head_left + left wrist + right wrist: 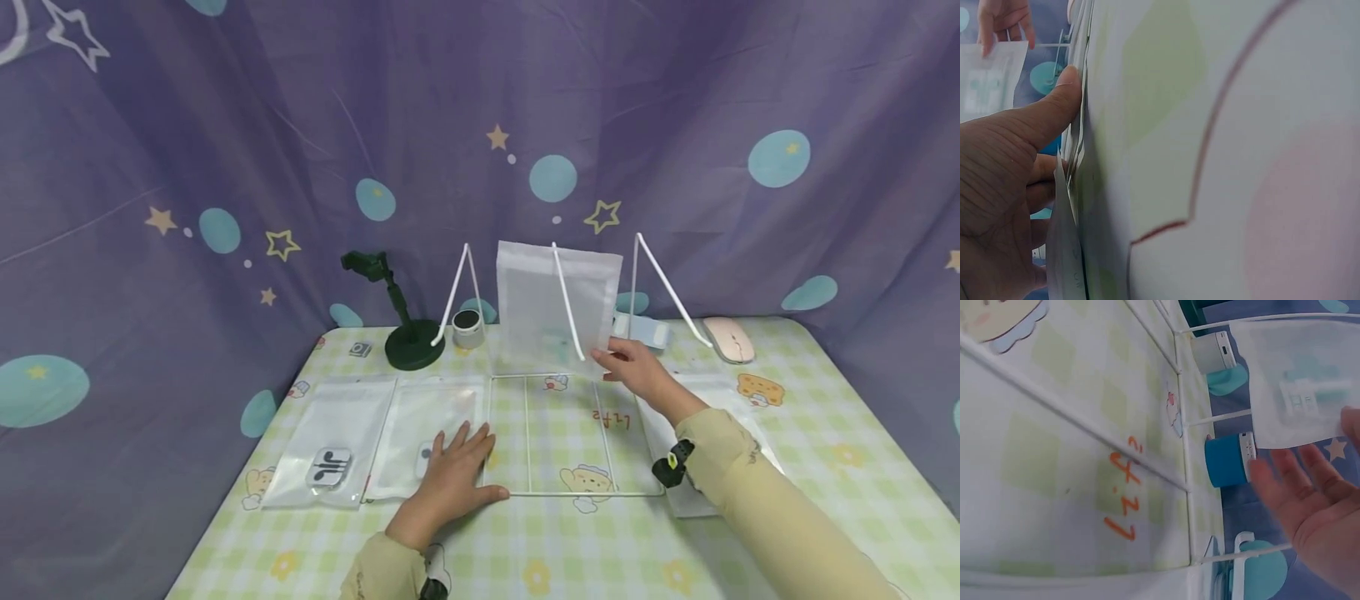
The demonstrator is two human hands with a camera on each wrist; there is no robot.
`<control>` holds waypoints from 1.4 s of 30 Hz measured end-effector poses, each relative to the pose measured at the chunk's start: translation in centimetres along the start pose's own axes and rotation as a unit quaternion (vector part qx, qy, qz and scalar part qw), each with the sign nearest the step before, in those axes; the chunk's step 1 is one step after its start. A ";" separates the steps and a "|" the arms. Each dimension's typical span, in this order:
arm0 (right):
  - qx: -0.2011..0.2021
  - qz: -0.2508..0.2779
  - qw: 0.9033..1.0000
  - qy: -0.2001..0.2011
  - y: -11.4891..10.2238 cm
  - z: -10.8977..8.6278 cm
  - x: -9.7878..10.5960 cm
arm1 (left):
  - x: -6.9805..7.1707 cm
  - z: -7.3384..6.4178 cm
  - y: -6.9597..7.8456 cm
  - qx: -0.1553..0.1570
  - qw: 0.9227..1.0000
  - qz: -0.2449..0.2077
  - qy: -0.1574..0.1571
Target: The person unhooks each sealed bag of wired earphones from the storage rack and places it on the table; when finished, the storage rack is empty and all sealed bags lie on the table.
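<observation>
A frosted bag (536,304) stands upright at the middle prong of a white wire rack (570,494), with a faint teal-and-white item inside. My right hand (637,367) touches the bag's lower right edge; its thumb overlaps the bag and its fingers are spread in the right wrist view. My left hand (453,475) rests, fingers extended, on a second frosted bag (405,412) beside the rack's base, partly hiding a white item inside. To its left lies another bag (333,421) holding white earphones (330,468). A further bag (690,496) lies partly under my right forearm.
Behind the rack stand a dark green phone stand (414,343), a small dark-topped cylinder (468,328) and a light blue item (647,332). A pink mouse (729,340) lies at the back right. The rack's side prongs stick up toward me.
</observation>
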State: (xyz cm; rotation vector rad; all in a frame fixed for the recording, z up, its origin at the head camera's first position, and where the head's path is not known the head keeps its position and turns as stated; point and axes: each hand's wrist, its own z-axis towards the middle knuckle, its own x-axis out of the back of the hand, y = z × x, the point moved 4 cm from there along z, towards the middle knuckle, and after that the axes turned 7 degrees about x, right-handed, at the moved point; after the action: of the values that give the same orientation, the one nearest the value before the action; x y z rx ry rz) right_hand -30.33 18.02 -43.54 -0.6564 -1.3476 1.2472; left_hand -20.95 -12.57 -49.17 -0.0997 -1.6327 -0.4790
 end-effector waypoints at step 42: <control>0.046 0.090 0.988 -0.120 -1.8 -10.4 1.2 | 0.0 0.1 -0.2 -0.007 1.000 -0.002 0.004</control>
State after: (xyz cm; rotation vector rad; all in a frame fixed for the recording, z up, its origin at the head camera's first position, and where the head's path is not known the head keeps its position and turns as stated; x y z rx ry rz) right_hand -20.37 21.61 -43.48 -0.5853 -1.4404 1.5652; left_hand -21.06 -12.70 -49.25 -0.1043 -1.6230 -0.4939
